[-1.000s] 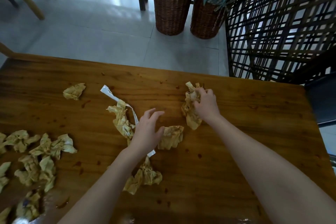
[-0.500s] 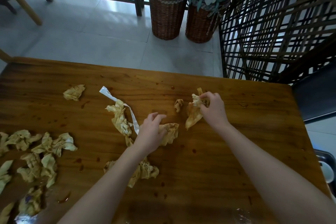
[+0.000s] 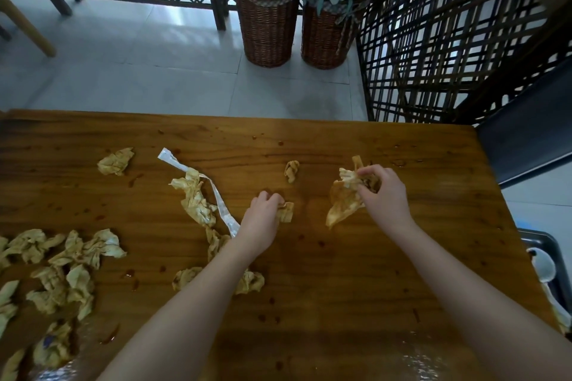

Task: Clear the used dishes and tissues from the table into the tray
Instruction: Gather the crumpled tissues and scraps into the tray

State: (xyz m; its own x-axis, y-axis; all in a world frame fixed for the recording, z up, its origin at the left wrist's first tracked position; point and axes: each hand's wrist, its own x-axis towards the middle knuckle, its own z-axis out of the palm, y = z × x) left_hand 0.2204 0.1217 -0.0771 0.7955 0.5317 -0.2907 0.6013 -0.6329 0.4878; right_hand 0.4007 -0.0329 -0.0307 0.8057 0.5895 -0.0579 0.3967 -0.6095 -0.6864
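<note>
Both forearms reach up from the bottom edge. The left hand, mid-frame, curls its fingers around a tissue on the table. The right hand, right of centre, clutches a wad. The tray sits at the right edge.

table: brown wood grain, dark stains
tissues: yellowish, stained
strip: white
baskets: brown woven
floor: pale grey tiles

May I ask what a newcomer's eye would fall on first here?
Stained, crumpled tissues litter the wooden table, thickest at its left end. At the middle, the right hand grips a bunch of tissues while the left hand pinches a small tissue. Two wicker baskets stand on the floor beyond the table.
</note>
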